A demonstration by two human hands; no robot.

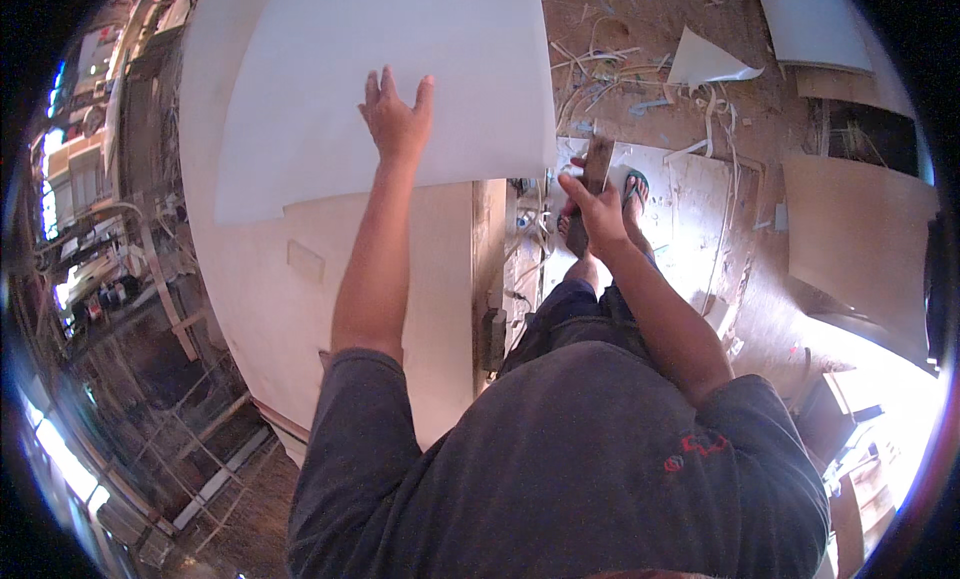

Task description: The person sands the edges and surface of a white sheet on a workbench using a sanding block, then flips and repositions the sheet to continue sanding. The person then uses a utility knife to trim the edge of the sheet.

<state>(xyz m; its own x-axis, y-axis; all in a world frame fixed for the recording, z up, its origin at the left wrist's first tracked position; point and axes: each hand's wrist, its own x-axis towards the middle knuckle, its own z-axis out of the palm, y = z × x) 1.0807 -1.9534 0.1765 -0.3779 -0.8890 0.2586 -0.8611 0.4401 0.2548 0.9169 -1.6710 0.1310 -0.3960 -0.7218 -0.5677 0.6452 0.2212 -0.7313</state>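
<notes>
My left hand is over a large white sheet, fingers spread and nothing in them. Whether its palm touches the sheet I cannot tell. The sheet covers the far part of a pale, broad work surface. To the right, just past the sheet's edge, my right hand is closed round a narrow brown wooden strip. The strip is held lengthwise, its far end sticking out beyond my fingers. My fingers hide part of it.
A small pale rectangular piece lies on the work surface. Thin offcut strips and a curled white scrap litter the floor on the right. A tan sheet is at the far right. Dark racks stand left.
</notes>
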